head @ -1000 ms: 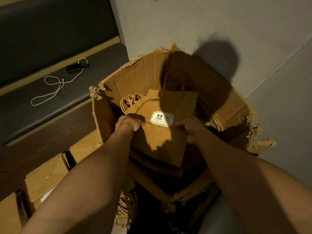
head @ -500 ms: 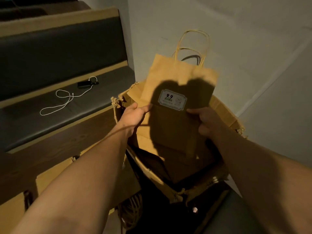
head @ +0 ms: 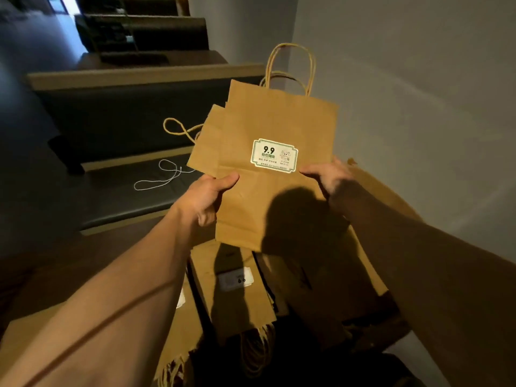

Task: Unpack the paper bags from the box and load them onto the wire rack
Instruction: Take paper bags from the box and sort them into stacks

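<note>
Fingers of both hands grip a stack of flat paper bags (head: 268, 174), raised above the box (head: 374, 227).

Left hand (head: 206, 199) pinches the left edge; right hand (head: 329, 177) clamps the right edge (thumbs on front). Handles point up; a white label (head: 274, 155) faces the camera. More bags (head: 237, 297) remain below.

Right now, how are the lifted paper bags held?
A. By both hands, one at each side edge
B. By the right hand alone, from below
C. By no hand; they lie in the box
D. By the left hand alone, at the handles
A: the left hand grips the left edge of the bags and the right hand the right edge, handles pointing up.
</note>
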Demonstrator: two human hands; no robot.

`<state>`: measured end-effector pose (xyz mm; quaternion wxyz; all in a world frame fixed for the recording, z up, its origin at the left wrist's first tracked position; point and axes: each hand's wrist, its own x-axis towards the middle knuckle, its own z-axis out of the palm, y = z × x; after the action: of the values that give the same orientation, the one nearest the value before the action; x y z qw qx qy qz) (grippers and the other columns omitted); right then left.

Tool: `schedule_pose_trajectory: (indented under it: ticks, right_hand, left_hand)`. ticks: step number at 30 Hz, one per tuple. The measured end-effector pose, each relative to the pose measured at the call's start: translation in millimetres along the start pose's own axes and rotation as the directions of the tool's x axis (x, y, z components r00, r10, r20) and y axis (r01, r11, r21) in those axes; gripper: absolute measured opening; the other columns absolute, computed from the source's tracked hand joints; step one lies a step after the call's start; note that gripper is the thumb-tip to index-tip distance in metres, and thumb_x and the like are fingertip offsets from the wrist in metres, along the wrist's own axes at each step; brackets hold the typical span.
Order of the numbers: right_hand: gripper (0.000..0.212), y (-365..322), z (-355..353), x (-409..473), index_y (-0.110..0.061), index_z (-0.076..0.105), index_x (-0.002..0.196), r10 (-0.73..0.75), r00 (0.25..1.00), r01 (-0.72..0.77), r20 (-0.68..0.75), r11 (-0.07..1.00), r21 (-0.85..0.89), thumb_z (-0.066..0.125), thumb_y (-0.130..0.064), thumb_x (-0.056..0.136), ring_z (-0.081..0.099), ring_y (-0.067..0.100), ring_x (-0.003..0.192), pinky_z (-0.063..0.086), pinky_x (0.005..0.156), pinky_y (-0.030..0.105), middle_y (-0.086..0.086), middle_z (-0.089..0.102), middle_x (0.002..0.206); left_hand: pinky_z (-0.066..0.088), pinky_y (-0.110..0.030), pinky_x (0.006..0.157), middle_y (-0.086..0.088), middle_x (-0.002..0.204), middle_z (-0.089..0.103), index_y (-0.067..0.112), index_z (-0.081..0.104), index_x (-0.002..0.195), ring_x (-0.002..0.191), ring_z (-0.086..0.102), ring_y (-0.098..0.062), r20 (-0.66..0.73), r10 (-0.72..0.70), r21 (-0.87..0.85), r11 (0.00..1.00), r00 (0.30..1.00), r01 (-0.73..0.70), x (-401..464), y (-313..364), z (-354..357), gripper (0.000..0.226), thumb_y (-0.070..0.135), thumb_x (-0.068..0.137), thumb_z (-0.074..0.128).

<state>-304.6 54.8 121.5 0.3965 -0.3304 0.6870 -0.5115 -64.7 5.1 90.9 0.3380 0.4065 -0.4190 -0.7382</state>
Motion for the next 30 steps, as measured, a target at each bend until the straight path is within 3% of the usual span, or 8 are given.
schedule_pose_trajectory:
  ticks: [2, 4, 8, 13, 17, 23, 26, 30]
  right_hand:
    - [0.089, -4, 22, -2, -0.011, 0.042, 0.143, 0.019, 0.987, 0.016, 0.159, 0.977, -0.215, 0.08, -0.05, 0.072, 0.043, 0.023, 0.129, 0.036, 0.109, 0.039, 0.0, 0.046, 0.141]
    - [0.089, -9, 48, -8, -0.017, 0.048, 0.141, 0.065, 0.94, 0.038, 0.336, 0.956, -0.29, 0.078, -0.059, 0.068, 0.043, 0.023, 0.13, 0.042, 0.101, 0.043, 0.0, 0.045, 0.144]
    - [0.031, -5, 111, -29, -0.021, 0.064, 0.105, 0.055, 0.86, 0.051, 0.507, 0.98, -0.193, 0.078, -0.024, 0.078, 0.068, 0.004, 0.088, 0.046, 0.062, 0.015, -0.01, 0.07, 0.097]
    - [0.039, 34, 183, -54, -0.017, 0.062, 0.113, 0.122, 0.791, -0.127, 0.6, 0.991, -0.034, 0.072, 0.003, 0.08, 0.069, 0.021, 0.096, 0.056, 0.083, 0.038, 0.006, 0.072, 0.106]
    - [0.039, 65, 227, -75, -0.018, 0.065, 0.114, 0.158, 0.736, -0.17, 0.658, 0.984, -0.047, 0.072, 0.002, 0.082, 0.067, 0.024, 0.105, 0.051, 0.096, 0.047, 0.003, 0.073, 0.108]
    - [0.042, 92, 270, -99, -0.024, 0.061, 0.119, 0.163, 0.703, -0.197, 0.693, 0.98, -0.031, 0.069, -0.002, 0.085, 0.066, 0.025, 0.109, 0.049, 0.098, 0.053, 0.001, 0.072, 0.112]
    - [0.035, 94, 278, -103, -0.024, 0.064, 0.117, 0.221, 0.671, -0.258, 0.708, 0.964, -0.057, 0.068, -0.006, 0.087, 0.066, 0.027, 0.109, 0.049, 0.097, 0.053, 0.003, 0.072, 0.112]
    - [0.021, 91, 291, -108, -0.022, 0.065, 0.102, 0.242, 0.768, -0.345, 0.593, 0.936, 0.065, 0.064, -0.004, 0.091, 0.068, 0.025, 0.098, 0.055, 0.086, 0.048, 0.007, 0.072, 0.108]
  left_hand:
    - [0.061, -0.041, 0.077, -0.012, 0.122, 0.069, 0.013, 0.057, 0.131, 0.105, 0.069, -0.027, -0.048, 0.022, -0.044, 0.999, 0.999, -0.024, -18, 5, -25, 0.037, 0.021, 0.095, 0.062]
    - [0.06, -0.04, 0.077, -0.011, 0.121, 0.07, 0.013, 0.058, 0.129, 0.103, 0.071, -0.025, -0.12, 0.042, -0.057, 0.997, 0.992, -0.049, -38, 6, -54, 0.035, 0.021, 0.095, 0.062]
    - [0.06, -0.038, 0.071, -0.013, 0.112, 0.073, 0.006, 0.063, 0.124, 0.092, 0.074, -0.026, -0.283, 0.03, -0.078, 0.995, 0.959, -0.055, -82, -5, -108, 0.031, 0.016, 0.095, 0.062]
    - [0.061, -0.044, 0.08, -0.016, 0.101, 0.075, 0.004, 0.074, 0.1, 0.087, 0.074, -0.026, -0.398, -0.057, -0.167, 0.986, 0.916, -0.011, -141, -30, -159, 0.018, 0.016, 0.095, 0.062]
    - [0.041, -0.061, 0.108, -0.031, 0.127, 0.06, -0.009, 0.061, 0.123, 0.12, 0.056, -0.043, -0.49, -0.065, -0.178, 0.984, 0.869, -0.027, -176, -58, -197, 0.063, 0.023, 0.074, 0.084]
    - [0.061, -0.038, 0.076, -0.014, 0.106, 0.075, 0.003, 0.064, 0.117, 0.093, 0.074, -0.026, -0.599, -0.085, -0.235, 0.969, 0.796, -0.074, -209, -81, -223, 0.026, 0.018, 0.096, 0.062]
    - [0.06, -0.038, 0.079, -0.012, 0.115, 0.073, 0.009, 0.064, 0.122, 0.104, 0.071, -0.027, -0.587, -0.124, -0.312, 0.947, 0.8, -0.081, -223, -85, -234, 0.034, 0.032, 0.1, 0.055]
    - [0.06, -0.031, 0.061, -0.002, 0.089, 0.077, 0.011, 0.06, 0.114, 0.078, 0.075, -0.016, -0.601, -0.09, -0.288, 0.951, 0.794, -0.11, -233, -85, -239, 0.019, 0.024, 0.1, 0.055]
